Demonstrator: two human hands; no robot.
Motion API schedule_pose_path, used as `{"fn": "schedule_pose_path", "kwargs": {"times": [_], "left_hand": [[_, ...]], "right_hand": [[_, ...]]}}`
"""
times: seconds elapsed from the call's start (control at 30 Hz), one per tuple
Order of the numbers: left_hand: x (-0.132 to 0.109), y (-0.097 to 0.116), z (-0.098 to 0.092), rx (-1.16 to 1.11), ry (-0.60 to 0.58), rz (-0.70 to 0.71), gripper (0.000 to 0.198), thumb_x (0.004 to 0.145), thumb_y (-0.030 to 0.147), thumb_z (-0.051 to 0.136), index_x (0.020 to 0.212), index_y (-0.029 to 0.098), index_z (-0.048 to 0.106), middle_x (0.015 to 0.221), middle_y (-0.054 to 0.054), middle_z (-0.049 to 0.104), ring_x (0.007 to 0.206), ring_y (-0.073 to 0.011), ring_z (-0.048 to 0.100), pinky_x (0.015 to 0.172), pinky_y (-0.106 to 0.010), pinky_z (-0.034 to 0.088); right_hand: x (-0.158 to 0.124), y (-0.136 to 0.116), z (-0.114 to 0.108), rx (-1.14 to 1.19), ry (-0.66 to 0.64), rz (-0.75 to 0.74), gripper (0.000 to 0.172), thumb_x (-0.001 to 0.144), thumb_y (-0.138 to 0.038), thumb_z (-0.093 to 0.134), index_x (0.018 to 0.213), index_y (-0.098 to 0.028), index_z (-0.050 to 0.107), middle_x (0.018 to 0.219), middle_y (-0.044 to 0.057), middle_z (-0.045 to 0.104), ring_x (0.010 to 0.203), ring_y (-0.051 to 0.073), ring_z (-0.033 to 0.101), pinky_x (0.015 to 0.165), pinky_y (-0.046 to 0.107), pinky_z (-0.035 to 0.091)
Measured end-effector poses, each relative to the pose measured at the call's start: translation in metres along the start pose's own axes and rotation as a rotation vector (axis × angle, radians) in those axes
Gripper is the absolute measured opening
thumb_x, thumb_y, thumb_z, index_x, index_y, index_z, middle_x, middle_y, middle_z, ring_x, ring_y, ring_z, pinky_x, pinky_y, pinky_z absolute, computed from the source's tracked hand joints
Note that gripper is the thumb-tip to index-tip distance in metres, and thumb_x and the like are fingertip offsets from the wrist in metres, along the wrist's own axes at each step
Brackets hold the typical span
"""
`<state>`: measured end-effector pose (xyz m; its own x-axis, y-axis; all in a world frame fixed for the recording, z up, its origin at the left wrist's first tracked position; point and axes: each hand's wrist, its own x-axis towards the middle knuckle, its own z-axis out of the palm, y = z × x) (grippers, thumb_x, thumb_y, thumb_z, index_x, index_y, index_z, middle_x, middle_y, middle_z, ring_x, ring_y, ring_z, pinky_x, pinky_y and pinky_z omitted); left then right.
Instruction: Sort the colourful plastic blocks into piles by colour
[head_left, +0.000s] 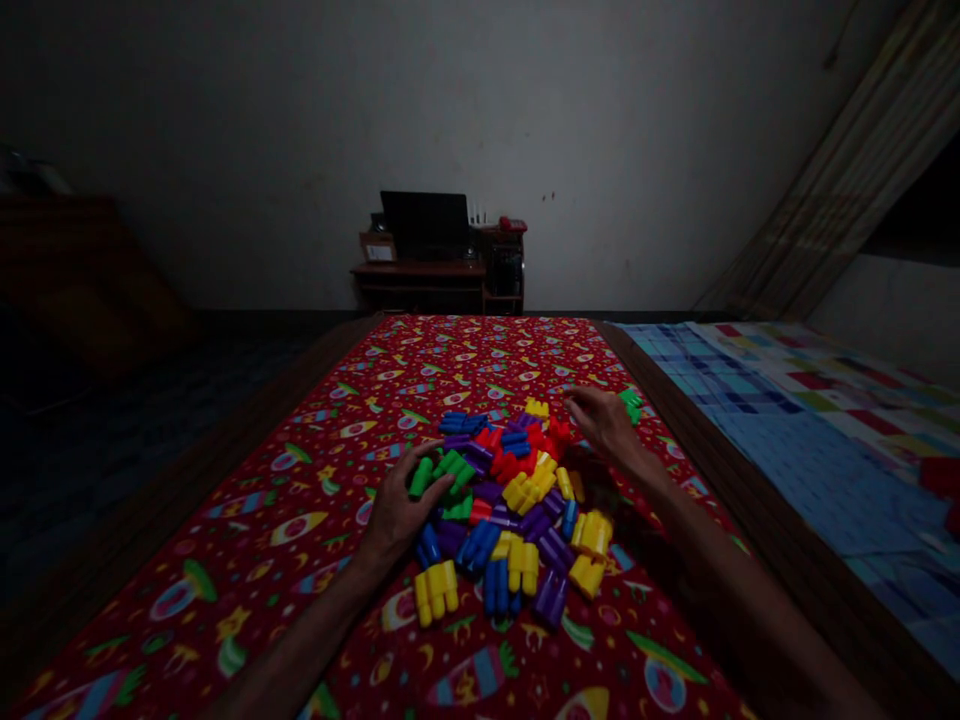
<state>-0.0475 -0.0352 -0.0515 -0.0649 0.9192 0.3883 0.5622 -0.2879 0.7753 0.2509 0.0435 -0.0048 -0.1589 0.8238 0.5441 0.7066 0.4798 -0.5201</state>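
Observation:
A heap of plastic building blocks in yellow, blue, purple, red and green lies on a red patterned cloth (300,480). At its left side, my left hand (397,510) curves its thumb and fingers around a green block (421,479); more green blocks (456,466) touch or lie close to the thumb. My right hand (604,420) hovers by the far right of the heap, fingers loosely bent toward the left, with nothing visible in them. Close to it are red blocks (556,438) and a yellow block (537,408). Separate green blocks (631,405) lie just beyond the right wrist.
The cloth covers a long surface with dark brown edges. To the right lies blue checked bedding (735,430). Against the far wall stands a desk (420,270) with a dark monitor (424,224). A curtain (832,190) hangs at the right.

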Motion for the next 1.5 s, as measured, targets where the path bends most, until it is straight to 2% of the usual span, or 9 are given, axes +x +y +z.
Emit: {"fn": "schedule_pose_path", "kwargs": {"times": [0.17,0.3,0.67,0.8,0.97,1.17,1.3,1.37,1.5], "left_hand": [[-0.007,0.007,0.002,-0.051,-0.059,0.064,0.041,0.078,0.045,0.064,0.113,0.024,0.06,0.103,-0.004,0.068,0.094,-0.0232,0.065,0.086,-0.037,0.053],[-0.008,0.012,0.002,-0.053,-0.101,0.13,0.034,0.081,0.042,0.061,0.111,0.024,0.061,0.097,-0.003,0.068,0.088,-0.0214,0.066,0.081,-0.034,0.054],[0.001,0.0,0.005,-0.03,-0.04,-0.01,0.036,0.085,0.045,0.051,0.112,0.021,0.056,0.099,-0.005,0.068,0.089,-0.0218,0.067,0.083,-0.036,0.054],[0.005,-0.014,0.009,-0.023,-0.001,-0.061,0.041,0.081,0.043,0.054,0.115,0.021,0.05,0.102,-0.007,0.067,0.094,-0.0231,0.067,0.086,-0.039,0.054],[0.007,-0.023,0.011,-0.005,0.006,-0.06,0.039,0.079,0.039,0.056,0.112,0.021,0.051,0.108,-0.009,0.065,0.106,-0.0256,0.064,0.094,-0.045,0.051],[0.004,-0.016,0.013,-0.145,0.019,-0.052,0.052,0.078,0.032,0.057,0.126,0.021,0.04,0.117,-0.012,0.061,0.1,-0.0227,0.068,0.089,-0.043,0.055],[-0.001,-0.006,0.014,-0.262,-0.059,0.005,0.067,0.083,0.034,0.058,0.139,0.024,0.023,0.132,-0.017,0.055,0.093,-0.0197,0.07,0.09,-0.042,0.054],[-0.003,-0.003,0.013,-0.275,-0.102,0.022,0.071,0.085,0.035,0.058,0.142,0.024,0.018,0.134,-0.019,0.055,0.094,-0.0204,0.07,0.09,-0.043,0.054],[-0.004,-0.002,0.01,-0.248,-0.154,0.06,0.075,0.083,0.033,0.061,0.144,0.021,0.019,0.129,-0.02,0.06,0.107,-0.0245,0.066,0.092,-0.043,0.053]], "right_hand": [[-0.029,-0.08,0.039,0.29,-0.393,-0.288,0.032,0.091,-0.03,0.055,0.118,-0.017,0.065,0.094,0.008,0.074,0.076,0.015,0.067,0.066,0.024,0.048],[-0.038,-0.086,0.045,0.238,-0.444,-0.323,0.029,0.088,-0.023,0.056,0.114,-0.014,0.068,0.083,0.008,0.073,0.067,0.016,0.065,0.061,0.023,0.046],[0.017,0.064,-0.021,0.03,0.316,0.298,0.034,0.08,-0.036,0.054,0.095,-0.013,0.075,0.088,0.01,0.075,0.079,0.024,0.069,0.074,0.034,0.052],[0.003,0.109,-0.021,-0.017,0.31,0.437,0.039,0.077,-0.036,0.053,0.095,-0.009,0.075,0.087,0.013,0.075,0.078,0.025,0.069,0.072,0.033,0.051],[-0.006,0.12,-0.02,-0.136,0.266,0.422,0.035,0.076,-0.035,0.053,0.092,-0.013,0.076,0.095,0.013,0.075,0.088,0.026,0.068,0.081,0.036,0.05],[0.008,0.067,-0.021,-0.032,0.311,0.27,0.033,0.083,-0.033,0.051,0.093,-0.013,0.075,0.095,0.013,0.075,0.088,0.025,0.069,0.083,0.039,0.051],[0.001,-0.009,0.006,0.174,-0.014,-0.116,0.026,0.088,-0.027,0.053,0.101,-0.017,0.073,0.095,0.009,0.075,0.081,0.02,0.068,0.076,0.033,0.054],[-0.014,-0.046,0.026,0.21,-0.201,-0.36,0.031,0.092,-0.023,0.05,0.119,-0.02,0.065,0.111,0.009,0.07,0.097,0.019,0.065,0.085,0.032,0.052],[-0.043,-0.088,0.058,0.064,-0.347,-0.648,0.04,0.092,-0.017,0.051,0.133,-0.021,0.051,0.129,0.012,0.059,0.114,0.019,0.056,0.092,0.033,0.048]]}}
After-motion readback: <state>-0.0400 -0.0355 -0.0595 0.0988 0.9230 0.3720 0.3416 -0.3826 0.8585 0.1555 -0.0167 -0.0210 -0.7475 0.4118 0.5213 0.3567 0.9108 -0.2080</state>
